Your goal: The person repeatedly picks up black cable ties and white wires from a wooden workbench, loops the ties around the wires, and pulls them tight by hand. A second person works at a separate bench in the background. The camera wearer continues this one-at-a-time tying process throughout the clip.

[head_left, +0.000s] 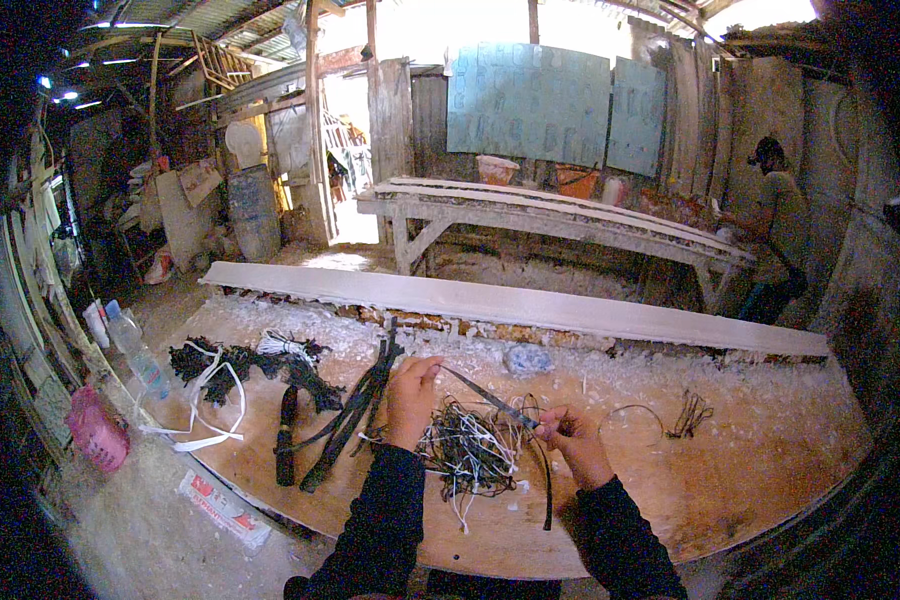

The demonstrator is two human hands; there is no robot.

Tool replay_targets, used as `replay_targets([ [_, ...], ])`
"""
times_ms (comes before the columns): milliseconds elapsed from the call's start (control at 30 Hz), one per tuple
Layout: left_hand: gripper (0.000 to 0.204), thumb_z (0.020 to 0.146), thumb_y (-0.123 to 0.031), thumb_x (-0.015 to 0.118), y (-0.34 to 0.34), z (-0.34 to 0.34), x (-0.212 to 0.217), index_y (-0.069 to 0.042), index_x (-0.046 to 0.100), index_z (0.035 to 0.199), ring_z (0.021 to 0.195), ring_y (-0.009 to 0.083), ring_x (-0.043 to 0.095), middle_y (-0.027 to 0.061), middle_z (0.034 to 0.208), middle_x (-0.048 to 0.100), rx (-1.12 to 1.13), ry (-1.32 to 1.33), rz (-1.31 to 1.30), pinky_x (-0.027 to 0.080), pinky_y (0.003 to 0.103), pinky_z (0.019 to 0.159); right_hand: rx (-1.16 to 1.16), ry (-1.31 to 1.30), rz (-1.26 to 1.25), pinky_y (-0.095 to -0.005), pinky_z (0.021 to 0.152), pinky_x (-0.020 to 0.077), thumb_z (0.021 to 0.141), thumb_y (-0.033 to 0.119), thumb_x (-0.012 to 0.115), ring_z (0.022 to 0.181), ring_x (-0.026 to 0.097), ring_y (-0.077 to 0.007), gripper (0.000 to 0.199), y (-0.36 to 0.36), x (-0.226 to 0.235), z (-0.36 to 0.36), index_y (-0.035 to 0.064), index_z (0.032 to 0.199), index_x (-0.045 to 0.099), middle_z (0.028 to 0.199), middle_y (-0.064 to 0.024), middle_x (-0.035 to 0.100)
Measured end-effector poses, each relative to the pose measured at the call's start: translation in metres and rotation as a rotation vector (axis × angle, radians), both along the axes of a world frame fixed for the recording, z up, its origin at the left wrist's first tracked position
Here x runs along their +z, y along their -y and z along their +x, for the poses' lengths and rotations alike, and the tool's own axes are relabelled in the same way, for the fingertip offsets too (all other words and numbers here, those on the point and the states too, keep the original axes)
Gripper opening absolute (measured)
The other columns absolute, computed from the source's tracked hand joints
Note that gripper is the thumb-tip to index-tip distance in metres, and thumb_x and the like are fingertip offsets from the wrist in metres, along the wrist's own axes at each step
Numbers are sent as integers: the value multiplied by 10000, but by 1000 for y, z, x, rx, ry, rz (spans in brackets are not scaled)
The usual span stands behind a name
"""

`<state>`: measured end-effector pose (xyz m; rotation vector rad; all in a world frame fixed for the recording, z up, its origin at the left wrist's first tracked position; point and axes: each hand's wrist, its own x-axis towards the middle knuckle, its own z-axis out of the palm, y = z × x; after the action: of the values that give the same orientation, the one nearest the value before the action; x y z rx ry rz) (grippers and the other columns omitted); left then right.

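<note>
A dark strip [478, 388] is held over the far side of the cord heap [467, 452]. It is pinched by the left hand [411, 402] and the right hand [576, 446], both with fingers closed. Left of the heap, a strip bundle [342, 438] is laid.

Seemingly tangled cords [467, 452] on wooden table [710, 480]

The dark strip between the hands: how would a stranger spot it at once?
On the wooden table, find the tangle of black and white cords near the middle. The dark strip slants across its upper side from left hand to right hand. Unlike the dark bundle farther left, it is a single strip, held.
</note>
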<state>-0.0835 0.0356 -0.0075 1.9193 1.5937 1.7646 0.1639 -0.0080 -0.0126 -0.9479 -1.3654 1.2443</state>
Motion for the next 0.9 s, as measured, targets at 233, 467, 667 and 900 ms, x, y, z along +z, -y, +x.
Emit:
replay_targets([
  [233, 149, 814, -69, 529, -3, -7, -1, -25, 623, 922, 713, 230, 534, 117, 791, 537, 51, 116, 51, 423, 288, 642, -106, 80, 111, -234, 662, 440, 701, -4, 649, 722, 545, -109, 139, -3, -3, 3, 32, 815, 580, 782, -13, 585],
  [467, 147, 825, -81, 527, -8, -12, -6, -29, 632, 913, 723, 214, 521, 103, 800, 528, 105, 135, 66, 419, 281, 651, -204, 58, 126, -245, 679, 452, 694, -4, 662, 711, 556, -118, 127, 1, 5, -1, 14, 809, 611, 765, -29, 609],
  [667, 144, 829, -79, 527, -12, -19, -8, -23, 633, 908, 726, 189, 512, 85, 802, 526, 102, 221, 93, 416, 271, 657, -224, 61, 188, -246, 677, 452, 690, -6, 665, 732, 567, -124, 158, 2, 7, 0, 2, 846, 639, 807, -49, 627],
  [900, 149, 837, -68, 511, -3, -18, 1, -13, 628, 911, 728, 171, 507, 77, 790, 519, 133, 228, 90, 406, 259, 656, -286, 154, 223, -243, 671, 455, 705, 11, 659, 721, 571, -122, 151, 5, 10, 0, -11, 853, 641, 798, -62, 633],
])
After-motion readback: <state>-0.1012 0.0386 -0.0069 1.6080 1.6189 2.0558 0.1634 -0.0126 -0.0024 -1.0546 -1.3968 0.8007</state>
